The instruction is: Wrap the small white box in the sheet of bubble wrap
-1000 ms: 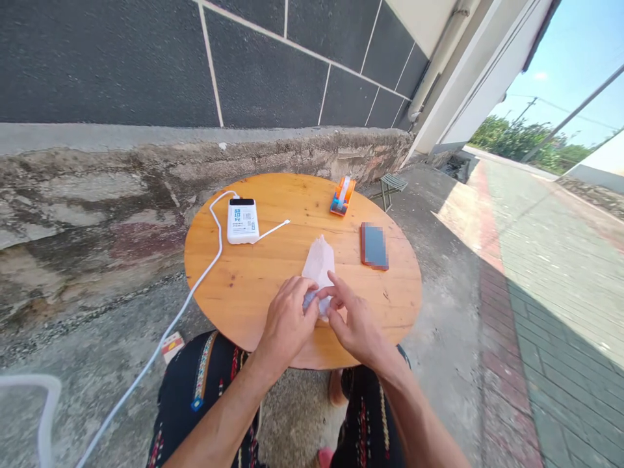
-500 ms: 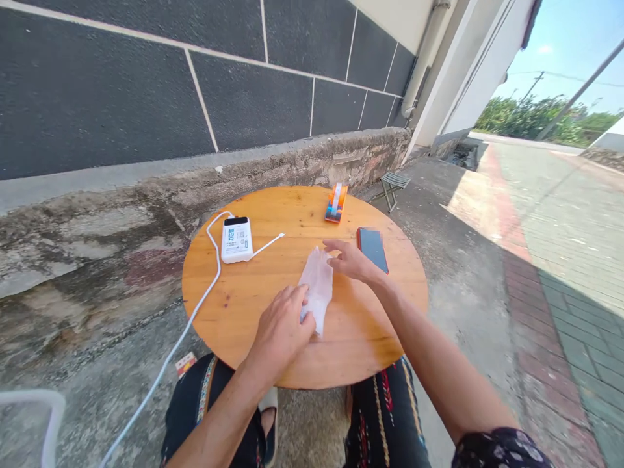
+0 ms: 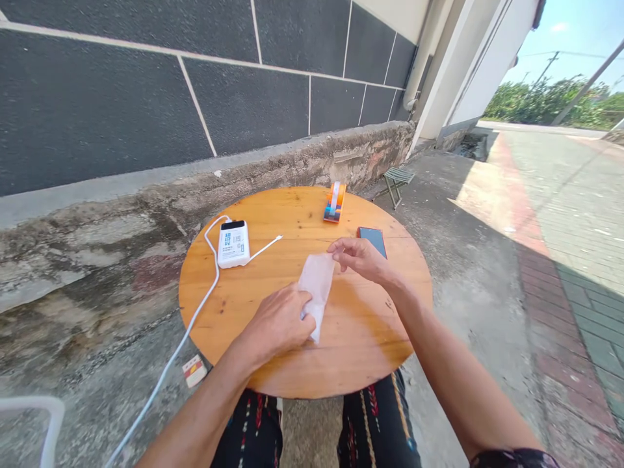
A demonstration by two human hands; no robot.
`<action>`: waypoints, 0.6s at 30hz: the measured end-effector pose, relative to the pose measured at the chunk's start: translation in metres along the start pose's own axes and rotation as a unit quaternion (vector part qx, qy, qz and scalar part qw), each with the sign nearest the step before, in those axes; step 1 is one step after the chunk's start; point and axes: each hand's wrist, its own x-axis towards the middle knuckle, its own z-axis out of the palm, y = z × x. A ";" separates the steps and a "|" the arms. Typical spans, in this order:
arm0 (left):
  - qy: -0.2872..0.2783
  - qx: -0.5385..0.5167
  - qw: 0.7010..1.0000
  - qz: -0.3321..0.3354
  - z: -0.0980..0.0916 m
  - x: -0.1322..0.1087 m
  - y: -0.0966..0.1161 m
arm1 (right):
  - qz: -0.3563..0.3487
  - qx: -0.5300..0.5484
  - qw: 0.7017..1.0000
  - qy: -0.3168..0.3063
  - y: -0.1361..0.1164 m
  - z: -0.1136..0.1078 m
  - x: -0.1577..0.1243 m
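A thin white sheet, like a plastic bag or wipe, lies lengthways on the round wooden table. My left hand presses its near end with curled fingers. My right hand pinches the sheet's far right corner between thumb and fingers, just in front of a dark phone.
A white power bank with a white cable running off the left edge sits at the table's far left. An orange tape dispenser stands at the back. A concrete ledge and dark tiled wall are behind; a small folding stool stands further right.
My right hand left the sheet's near end, reached to its far end and pinched the corner. My left hand stayed on the near end. The camera shifted slightly.
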 end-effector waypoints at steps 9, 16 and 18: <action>0.028 -0.058 0.997 0.032 0.008 -0.006 -0.009 | 0.031 -0.255 0.966 -0.040 0.012 0.027 0.040; 0.036 -0.062 0.997 0.010 0.012 -0.008 -0.007 | 0.046 -0.271 0.961 -0.030 0.018 0.037 0.041; 0.030 -0.065 0.997 0.002 0.013 -0.008 -0.007 | 0.045 -0.272 0.961 -0.014 0.016 0.037 0.038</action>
